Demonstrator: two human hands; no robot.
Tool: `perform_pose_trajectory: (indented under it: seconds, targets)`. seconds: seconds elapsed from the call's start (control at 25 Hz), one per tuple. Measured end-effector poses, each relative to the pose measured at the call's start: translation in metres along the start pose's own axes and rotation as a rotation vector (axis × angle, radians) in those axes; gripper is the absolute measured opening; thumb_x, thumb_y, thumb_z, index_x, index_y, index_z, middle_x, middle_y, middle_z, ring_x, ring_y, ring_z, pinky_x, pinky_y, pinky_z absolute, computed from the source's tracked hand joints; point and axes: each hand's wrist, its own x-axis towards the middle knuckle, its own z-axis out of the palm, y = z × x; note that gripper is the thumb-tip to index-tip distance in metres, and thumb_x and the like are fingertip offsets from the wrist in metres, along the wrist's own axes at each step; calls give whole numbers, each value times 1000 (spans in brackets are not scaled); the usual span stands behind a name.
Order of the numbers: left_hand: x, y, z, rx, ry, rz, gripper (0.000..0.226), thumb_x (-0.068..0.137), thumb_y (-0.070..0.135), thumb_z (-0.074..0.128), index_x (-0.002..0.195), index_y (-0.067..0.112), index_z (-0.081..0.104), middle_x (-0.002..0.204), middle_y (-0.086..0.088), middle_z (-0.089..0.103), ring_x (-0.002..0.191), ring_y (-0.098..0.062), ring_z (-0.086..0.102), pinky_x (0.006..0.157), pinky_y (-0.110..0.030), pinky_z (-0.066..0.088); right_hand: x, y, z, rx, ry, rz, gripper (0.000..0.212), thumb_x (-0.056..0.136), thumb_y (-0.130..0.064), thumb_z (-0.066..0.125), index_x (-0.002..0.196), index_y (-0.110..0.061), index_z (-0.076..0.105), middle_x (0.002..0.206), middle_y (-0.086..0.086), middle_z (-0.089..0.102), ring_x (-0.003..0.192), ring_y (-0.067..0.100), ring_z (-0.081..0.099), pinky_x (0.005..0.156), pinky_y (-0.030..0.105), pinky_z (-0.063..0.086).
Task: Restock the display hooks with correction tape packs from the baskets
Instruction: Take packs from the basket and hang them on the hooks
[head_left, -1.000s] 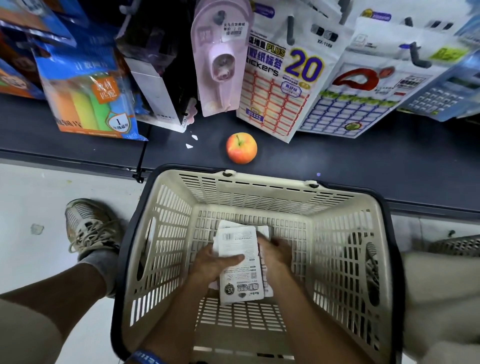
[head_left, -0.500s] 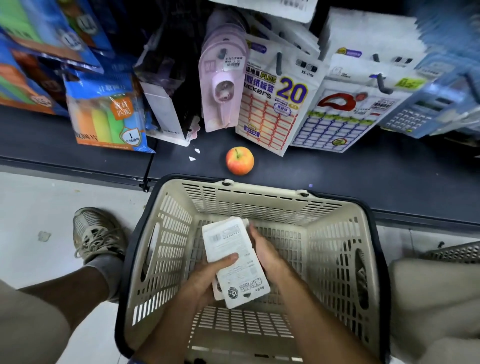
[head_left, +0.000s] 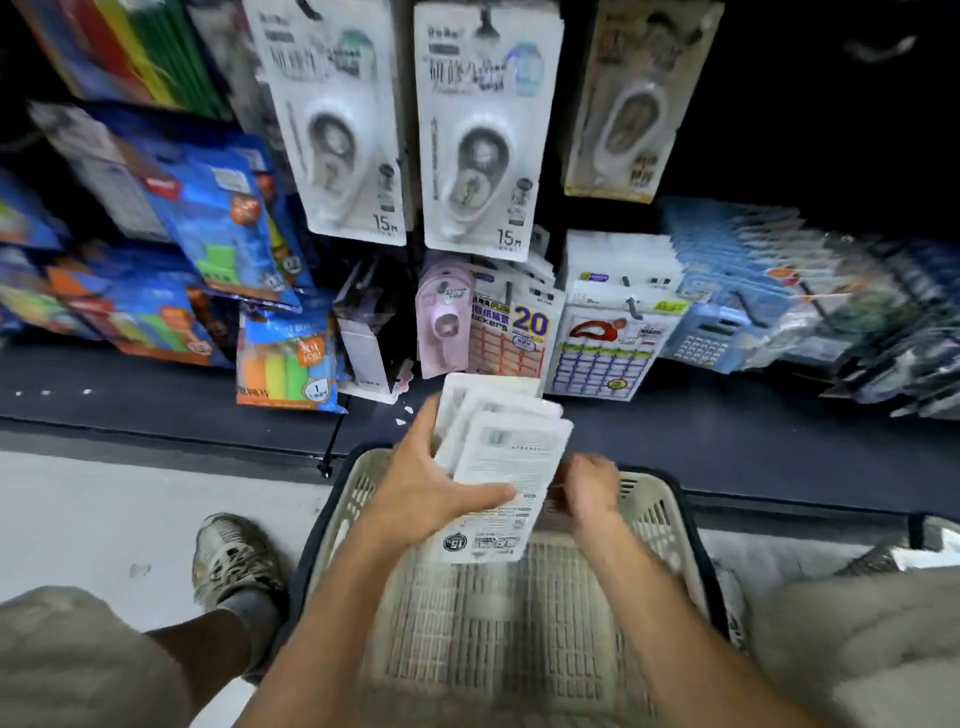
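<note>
A fanned stack of correction tape packs (head_left: 498, 457) is held above the beige basket (head_left: 654, 512), backs facing the camera. The left hand (head_left: 431, 483) is clamped on the stack, thumb laid across the front pack and fingers behind it. The right hand (head_left: 589, 491) is blurred at the stack's right edge; its fingers look curled toward the packs, but an actual grip cannot be told. Matching packs are already hung on the upper hooks: one pack (head_left: 340, 135) at left, another (head_left: 485, 140) at centre and a third (head_left: 631, 111) at right, each seen only as the front of its row, so depth cannot be judged. None of the held packs is on a hook yet. The visible basket floor appears bare, so this basket is likely emptied; the part under the hands is hidden. Judged state: pickup done, hanging of the whole handful left. A second basket (head_left: 878, 558) is barely glimpsed at right, contents unseen.
</note>
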Motion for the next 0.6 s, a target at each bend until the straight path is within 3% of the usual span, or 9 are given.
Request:
perform_pose_trajectory:
  seconds: [0.08,0.12,0.2,0.28,0.36,0.44,0.6]
  targets:
    - [0,57,-21,512,52,350,87,53,63,77,130,56,38,121,16,66,105,-14,67,83,-36,58,-20,-45,2,-86,-235,-83,20,99,-16,54,96,-6,71,83,13,76,71,25,71,58,37,58]
    - [-1,84,-29,782,78,530,89,58,70,67,137,48,33,125,10,63,111,-19,63,88,-41,55,-33,-69,5,-55,-404,-58,30,103,-27,49,107,-7,71,92,14,77,75,27,74,56,40,60]
    - [-4,135,-44,1135,66,763,89,68,76,53,143,38,27,131,1,58,118,-25,56,92,-43,49,-60,-109,7,-19,-673,-27,49,108,-43,36,113,-13,75,112,18,75,93,37,74,67,56,61]
    - [-10,164,-64,1356,35,963,82,75,69,57,144,33,29,134,-6,57,121,-29,55,91,-43,48,-86,-145,8,-13,-825,-10,58,100,-59,47,116,-12,76,119,21,72,103,39,72,81,59,59]
    - [-15,175,-80,1431,67,1150,74,79,50,72,140,29,36,134,-13,60,121,-34,57,90,-45,50,-110,-171,4,41,-920,-5,75,76,-62,76,124,-5,71,124,25,68,104,37,71,87,48,60]
    - [-20,177,-89,1339,133,1269,63,87,33,73,138,28,38,134,-14,63,122,-36,59,92,-48,51,-128,-184,1,11,-959,-28,78,52,-41,99,116,-3,75,119,26,70,98,36,73,81,45,61]
    - [-6,195,-75,1208,226,1417,42,105,22,51,144,26,39,141,-4,61,133,-30,54,106,-48,44,-145,-188,-21,180,-902,-70,79,30,-20,106,102,-3,79,103,26,74,84,37,76,63,43,62]
